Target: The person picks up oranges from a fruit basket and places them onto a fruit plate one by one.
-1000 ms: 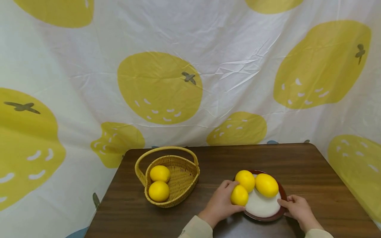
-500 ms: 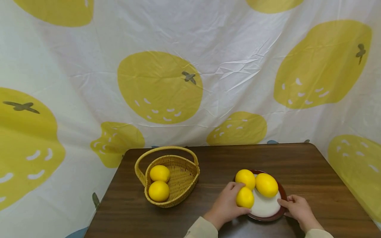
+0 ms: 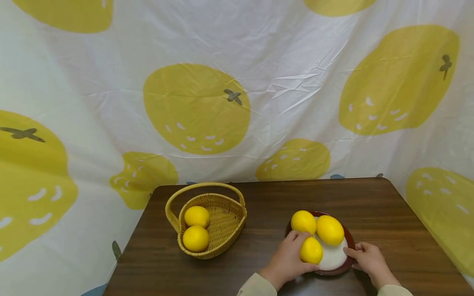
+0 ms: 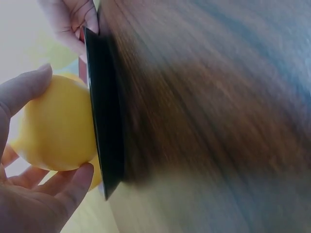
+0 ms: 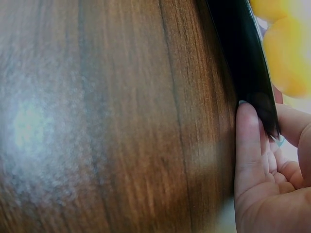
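Currently, lemon placement seems underway: lemon (image 3: 311,250) gripped by left hand (image 3: 289,256), plate rim (image 3: 349,235) pinched by right hand (image 3: 371,259); gentle release likely needed next.

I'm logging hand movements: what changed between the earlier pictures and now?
The left hand has carried the lemon it grips rightward and slightly nearer the person, further over the plate. Nothing was let go. The right hand still holds the plate's rim; the other two lemons and the basket with its two lemons stayed put.
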Demonstrator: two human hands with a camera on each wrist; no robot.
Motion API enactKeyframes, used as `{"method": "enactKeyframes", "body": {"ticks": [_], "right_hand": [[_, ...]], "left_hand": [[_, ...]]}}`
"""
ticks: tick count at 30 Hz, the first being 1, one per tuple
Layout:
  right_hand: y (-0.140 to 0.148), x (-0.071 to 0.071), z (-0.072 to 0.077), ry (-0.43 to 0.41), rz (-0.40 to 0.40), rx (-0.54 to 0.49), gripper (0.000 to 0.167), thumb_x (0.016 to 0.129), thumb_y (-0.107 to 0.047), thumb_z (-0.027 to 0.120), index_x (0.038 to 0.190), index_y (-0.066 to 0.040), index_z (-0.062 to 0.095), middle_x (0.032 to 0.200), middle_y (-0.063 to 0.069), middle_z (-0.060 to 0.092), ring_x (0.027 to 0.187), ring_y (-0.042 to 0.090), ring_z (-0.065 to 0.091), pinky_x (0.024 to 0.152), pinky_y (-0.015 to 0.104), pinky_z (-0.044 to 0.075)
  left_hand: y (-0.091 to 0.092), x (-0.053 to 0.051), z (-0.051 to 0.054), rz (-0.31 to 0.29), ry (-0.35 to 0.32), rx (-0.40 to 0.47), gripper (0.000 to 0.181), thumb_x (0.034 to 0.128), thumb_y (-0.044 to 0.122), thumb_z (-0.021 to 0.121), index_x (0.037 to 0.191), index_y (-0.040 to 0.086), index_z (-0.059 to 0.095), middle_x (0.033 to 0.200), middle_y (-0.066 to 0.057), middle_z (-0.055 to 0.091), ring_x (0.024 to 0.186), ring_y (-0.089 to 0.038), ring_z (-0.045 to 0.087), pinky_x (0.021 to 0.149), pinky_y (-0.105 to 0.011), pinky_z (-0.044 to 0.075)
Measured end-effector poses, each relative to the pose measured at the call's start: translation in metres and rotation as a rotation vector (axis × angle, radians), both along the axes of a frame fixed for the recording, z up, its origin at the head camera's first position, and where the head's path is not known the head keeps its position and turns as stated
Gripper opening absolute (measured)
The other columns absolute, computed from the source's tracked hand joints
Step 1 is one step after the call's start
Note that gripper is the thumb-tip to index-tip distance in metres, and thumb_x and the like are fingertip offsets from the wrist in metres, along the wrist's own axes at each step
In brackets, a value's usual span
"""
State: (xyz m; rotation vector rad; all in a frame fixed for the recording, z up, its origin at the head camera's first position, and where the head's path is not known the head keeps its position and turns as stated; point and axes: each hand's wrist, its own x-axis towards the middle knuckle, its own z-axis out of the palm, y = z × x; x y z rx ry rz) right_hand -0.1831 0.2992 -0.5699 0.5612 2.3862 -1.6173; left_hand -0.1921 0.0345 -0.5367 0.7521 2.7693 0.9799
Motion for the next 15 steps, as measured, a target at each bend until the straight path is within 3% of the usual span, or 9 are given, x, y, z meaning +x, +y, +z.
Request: {"method": "enactKeyframes", "body": {"ticks": [15], "right_hand": [[-0.001,0.001,0.003,0.0,0.009,0.009,0.052,0.095,-0.025,0.07,0.117,0.016,0.047,0.102,0.02,0.054,0.082,0.018,0.061,0.072,0.032,0.061]], "left_hand": [[0.017,0.008,-0.005,-0.028,0.002,-0.001,0.074,0.0774,0.049,0.085,0.141,0.033,0.051,0.131,0.011,0.052,0.107,-0.003,0.056,0.089,-0.029,0.053]]}}
